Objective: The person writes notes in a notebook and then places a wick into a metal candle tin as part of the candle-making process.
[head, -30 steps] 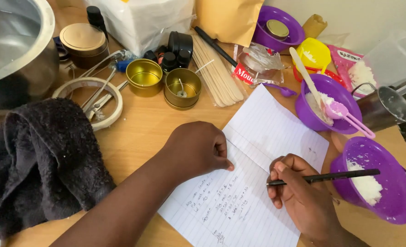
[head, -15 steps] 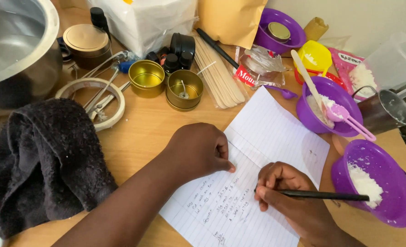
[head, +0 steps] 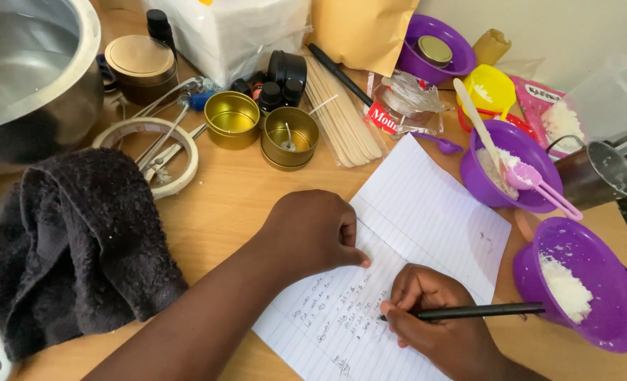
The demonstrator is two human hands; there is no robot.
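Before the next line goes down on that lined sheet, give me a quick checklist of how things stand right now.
1. Lined sheet pinned: ok, the left hand rests as a loose fist on its left edge.
2. Pen grip: ok, the right hand is closed on the black pen, tip on the paper beside the handwritten lines.
3. Room to write: ok, the upper half of the sheet is blank.
4. Nearest purple bowl of white flakes: not ok, it sits right at the pen's back end, close to the writing hand.
5. Dark towel: ok, it lies apart from the sheet.
6. Sheet lying flat: cannot tell, a fold line crosses it.
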